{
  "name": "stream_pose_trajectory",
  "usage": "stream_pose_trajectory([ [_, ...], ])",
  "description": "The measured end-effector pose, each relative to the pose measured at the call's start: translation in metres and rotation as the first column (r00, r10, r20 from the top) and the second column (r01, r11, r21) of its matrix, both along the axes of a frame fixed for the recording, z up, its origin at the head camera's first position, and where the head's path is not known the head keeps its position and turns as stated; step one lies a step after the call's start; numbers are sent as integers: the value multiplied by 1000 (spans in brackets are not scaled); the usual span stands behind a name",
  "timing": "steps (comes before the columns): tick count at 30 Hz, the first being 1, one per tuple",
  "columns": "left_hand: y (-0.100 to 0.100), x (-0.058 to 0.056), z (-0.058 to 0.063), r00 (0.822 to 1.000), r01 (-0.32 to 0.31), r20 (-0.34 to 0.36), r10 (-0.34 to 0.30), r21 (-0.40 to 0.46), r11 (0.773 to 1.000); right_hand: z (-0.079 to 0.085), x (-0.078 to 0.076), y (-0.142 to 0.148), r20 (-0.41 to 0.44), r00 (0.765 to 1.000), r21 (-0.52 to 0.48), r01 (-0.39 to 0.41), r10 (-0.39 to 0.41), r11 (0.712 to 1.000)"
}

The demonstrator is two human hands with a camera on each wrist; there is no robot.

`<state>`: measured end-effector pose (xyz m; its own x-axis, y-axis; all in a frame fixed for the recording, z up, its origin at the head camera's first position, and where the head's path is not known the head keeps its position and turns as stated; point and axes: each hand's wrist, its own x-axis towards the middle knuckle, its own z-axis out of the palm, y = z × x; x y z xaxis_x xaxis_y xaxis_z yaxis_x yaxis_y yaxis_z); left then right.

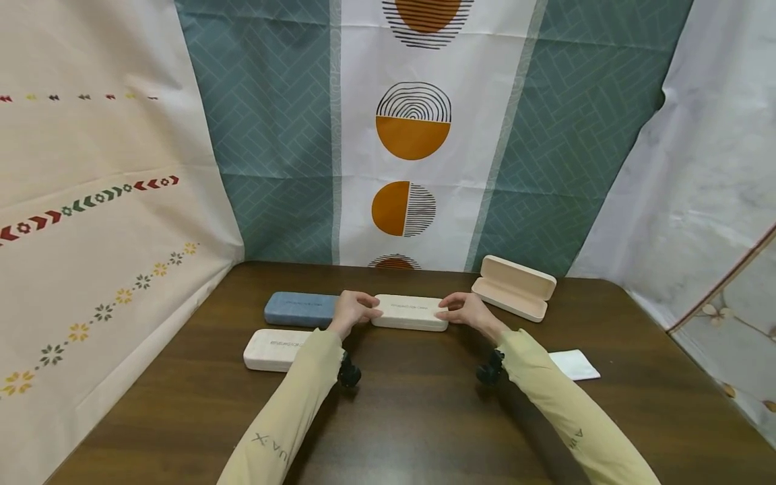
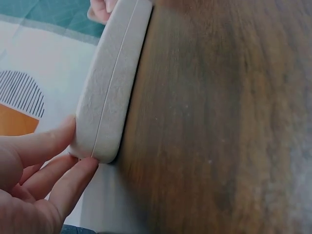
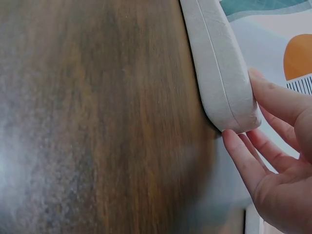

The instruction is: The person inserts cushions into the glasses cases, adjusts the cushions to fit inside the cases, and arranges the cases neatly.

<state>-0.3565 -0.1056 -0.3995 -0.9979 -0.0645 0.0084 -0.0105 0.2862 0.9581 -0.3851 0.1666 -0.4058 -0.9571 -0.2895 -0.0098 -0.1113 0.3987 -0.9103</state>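
A closed cream glasses case (image 1: 407,312) lies flat on the table, between both hands. My left hand (image 1: 353,311) grips its left end, and in the left wrist view the fingers (image 2: 73,183) touch the end of the case below the seam. At the other end my right hand (image 1: 469,312) holds the case; the right wrist view shows the thumb on top and fingertips (image 3: 236,146) at the lower end. A blue glasses case (image 1: 300,309) sits just left of my left hand, partly covered by it. Another cream case (image 1: 275,349) lies nearer, partly behind the left sleeve.
An open glasses case (image 1: 515,288) with a pinkish lining stands at the back right. A white cloth (image 1: 574,364) lies by the right sleeve. The brown wooden table (image 1: 418,417) ends at a patterned curtain (image 1: 279,135) behind.
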Motion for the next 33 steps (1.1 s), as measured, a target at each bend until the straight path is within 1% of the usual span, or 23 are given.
stream_pose_trajectory([
  [3, -3, 4, -1, 1000, 17, -5, -17, 36, 999, -1, 1, -2, -8, 1000, -5, -7, 7, 1000],
  [7, -2, 4, -4, 1000, 21, -11, -20, 82, 996, -1, 2, 0, -9, 1000, -5, 3, -3, 1000],
  [10, -2, 3, -6, 1000, 20, -10, -19, 95, 995, -1, 3, -1, -14, 1000, 8, 9, -9, 1000],
  [13, -4, 2, -3, 999, 38, -8, -38, 84, 996, 1, 3, -1, -17, 1000, 15, 8, -8, 1000],
  [16, -9, 1, 3, 998, 59, 7, -60, 66, 996, 5, 3, 1, -51, 998, 31, -28, 30, 999],
  [19, -15, 1, 14, 998, 56, -6, -56, 35, 998, 13, 4, 9, -148, 985, 67, -78, 87, 995],
  [22, -20, 2, 26, 998, 31, -52, -30, 9, 999, 22, 8, 24, -251, 962, 82, -91, 109, 993],
  [24, -21, 3, 35, 996, 28, -81, -27, 9, 1000, 28, 10, 36, -291, 952, 72, -72, 90, 995],
  [26, -18, 5, 42, 994, 43, -99, -41, 13, 999, 33, 14, 49, -297, 953, 55, -53, 67, 997],
  [27, -16, 6, 44, 992, 60, -108, -58, 16, 998, 36, 16, 56, -291, 955, 56, -37, 51, 998],
  [29, -5, 9, 47, 989, 96, -118, -93, 20, 995, 39, 23, 73, -276, 961, 51, -12, 25, 999],
  [33, 22, 13, 50, 977, 170, -130, -169, 0, 985, 42, 36, 102, -249, 969, 88, 38, -15, 995],
])
